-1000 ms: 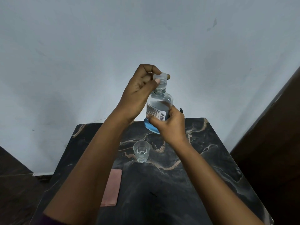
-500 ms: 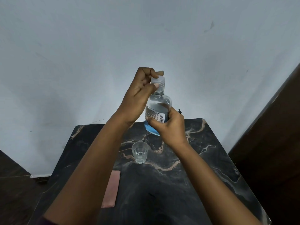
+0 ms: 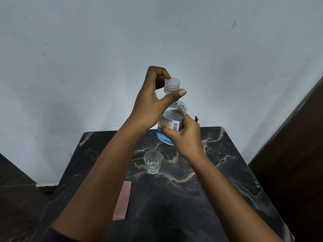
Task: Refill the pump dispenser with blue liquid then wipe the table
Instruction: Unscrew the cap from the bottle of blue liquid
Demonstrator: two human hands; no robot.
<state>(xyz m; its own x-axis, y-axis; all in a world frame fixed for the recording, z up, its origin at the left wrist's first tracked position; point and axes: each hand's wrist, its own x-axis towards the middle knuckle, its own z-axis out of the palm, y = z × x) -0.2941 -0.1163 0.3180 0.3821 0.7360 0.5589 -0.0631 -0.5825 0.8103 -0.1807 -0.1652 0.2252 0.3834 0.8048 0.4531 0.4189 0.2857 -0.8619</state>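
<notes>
Right grip (image 3: 185, 137) is clasping the body of the tilted blue-liquid bottle (image 3: 174, 110), raised beyond the clear cup (image 3: 152, 162). Left grip (image 3: 148, 102) is pinching its translucent cap (image 3: 172, 83) between thumb and curled forefinger. A pink cloth (image 3: 122, 201) is lying nearer than the cup on the marbled desk (image 3: 227, 163).

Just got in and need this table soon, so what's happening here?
A person is holding a clear bottle with blue liquid above the dark marble table. The right hand grips its labelled body, while the left hand curls fingers and thumb round the clear cap, which is on the neck. A small clear cup and a pink cloth sit on the table, untouched.
</notes>
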